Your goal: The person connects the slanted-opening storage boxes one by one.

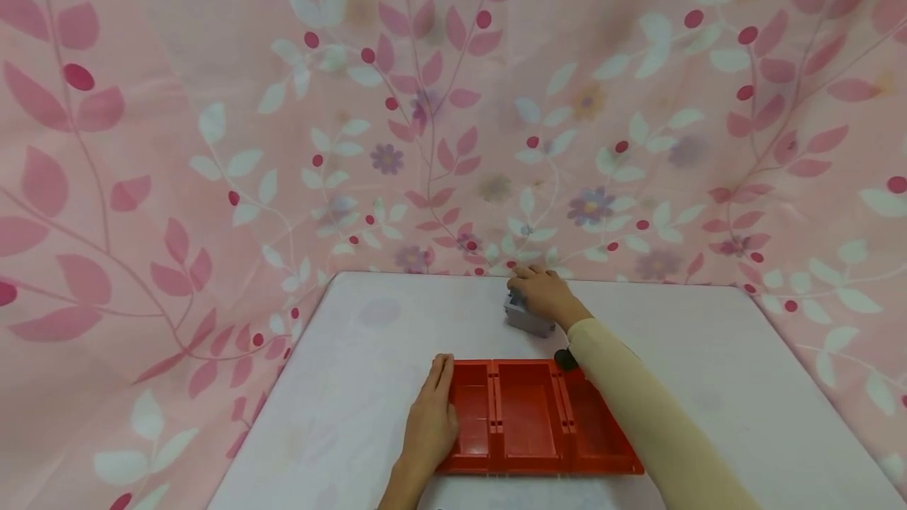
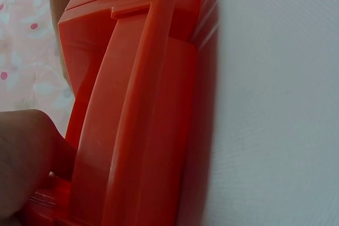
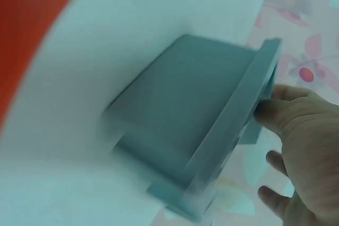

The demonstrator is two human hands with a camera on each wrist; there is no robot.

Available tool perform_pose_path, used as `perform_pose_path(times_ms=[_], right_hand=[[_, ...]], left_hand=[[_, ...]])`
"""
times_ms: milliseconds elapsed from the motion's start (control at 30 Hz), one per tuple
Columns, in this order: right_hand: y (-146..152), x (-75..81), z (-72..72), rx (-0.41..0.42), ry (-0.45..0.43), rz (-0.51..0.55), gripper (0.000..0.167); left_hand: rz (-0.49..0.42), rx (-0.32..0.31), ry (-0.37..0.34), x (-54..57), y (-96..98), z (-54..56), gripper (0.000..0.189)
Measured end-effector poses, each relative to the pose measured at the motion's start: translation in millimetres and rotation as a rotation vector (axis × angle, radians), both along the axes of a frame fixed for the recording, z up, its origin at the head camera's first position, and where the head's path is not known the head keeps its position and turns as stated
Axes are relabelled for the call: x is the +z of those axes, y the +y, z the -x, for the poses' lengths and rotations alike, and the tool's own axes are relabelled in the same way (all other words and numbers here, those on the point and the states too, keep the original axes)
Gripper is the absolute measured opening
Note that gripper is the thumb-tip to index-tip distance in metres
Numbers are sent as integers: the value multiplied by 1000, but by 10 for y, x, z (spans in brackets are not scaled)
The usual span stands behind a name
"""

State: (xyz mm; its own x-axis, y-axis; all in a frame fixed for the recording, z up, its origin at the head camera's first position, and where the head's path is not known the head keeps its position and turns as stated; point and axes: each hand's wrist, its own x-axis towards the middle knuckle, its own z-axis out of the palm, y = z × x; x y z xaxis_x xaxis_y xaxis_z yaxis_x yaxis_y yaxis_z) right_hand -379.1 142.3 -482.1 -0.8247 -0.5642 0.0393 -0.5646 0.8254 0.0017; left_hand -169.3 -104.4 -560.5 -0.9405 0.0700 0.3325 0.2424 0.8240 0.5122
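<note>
A red bin set [image 1: 494,423] with three compartments side by side stands on the table. My left hand [image 1: 431,423] grips its left end, fingers along the outer edge and thumb over the rim. The left wrist view shows the red end wall [image 2: 132,115] close up, with part of the left hand [image 2: 26,157] beside it. Beyond the bins, my right hand [image 1: 544,295] holds a small grey plastic bin [image 1: 527,321] by its far rim. In the right wrist view the grey bin [image 3: 180,99] looks tilted and blurred, the thumb and a finger pinching its rim.
The white-covered table [image 1: 383,321] ends at a pink floral curtain [image 1: 439,140] behind the grey bin. A small black device [image 1: 565,359] sits at the right wrist, over the back edge of the red bins. The right forearm crosses above the right compartment.
</note>
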Motion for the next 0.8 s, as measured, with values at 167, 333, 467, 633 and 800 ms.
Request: perform_pose_path(times_ms=[167, 333, 467, 633, 800], right_hand=[[37, -57, 74, -49, 74, -8, 12], [166, -55, 87, -166, 5, 36, 5], [283, -30, 71, -263, -103, 89, 20], [413, -35, 56, -317, -192, 129, 26], [496, -59, 42, -297, -278, 169, 11]], left_hand=[[-2, -2, -2, 6, 3, 2, 73], [-5, 1, -8, 30, 6, -9, 75], [-4, 5, -11, 39, 7, -10, 75], [0, 8, -11, 30, 10, -13, 74], [2, 7, 21, 24, 7, -12, 73]])
